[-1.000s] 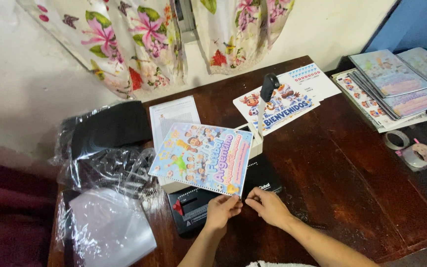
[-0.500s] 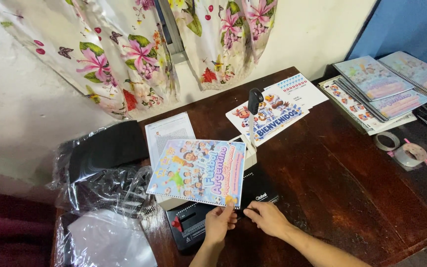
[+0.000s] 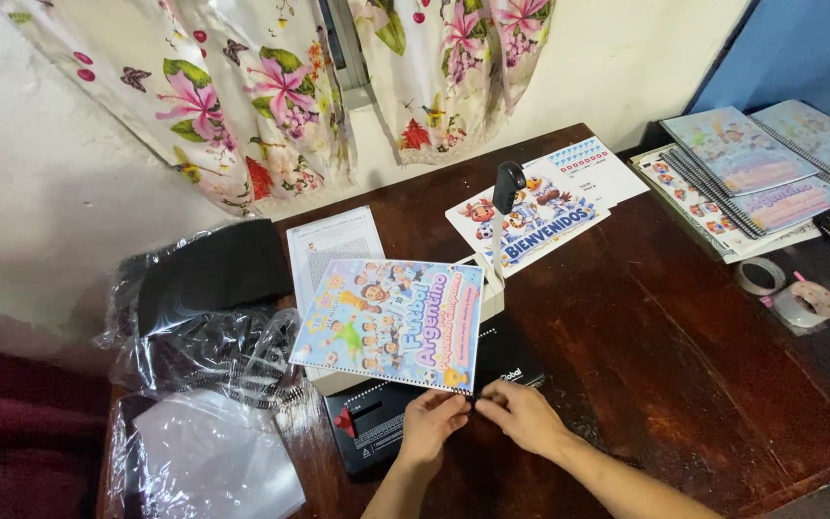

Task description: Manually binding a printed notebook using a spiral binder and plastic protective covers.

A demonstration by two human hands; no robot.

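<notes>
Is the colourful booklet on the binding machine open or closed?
Closed. The colourful booklet lies flat, cover up, on the binding machine; the left hand and right hand pinch its near edge.

Glossy paper booklet [image 3: 391, 325], matt black plastic binding machine [image 3: 405, 418], polished dark wooden table [image 3: 684, 356], crinkled clear plastic bags [image 3: 208, 461]

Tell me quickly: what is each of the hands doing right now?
Left hand: fingers pinched at the colourful booklet near edge.
Right hand: fingers pinched at the same edge.

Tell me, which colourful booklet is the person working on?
The booklet lying on the black binding machine, both hands at its near edge; the other booklets are stacked far right.
</notes>
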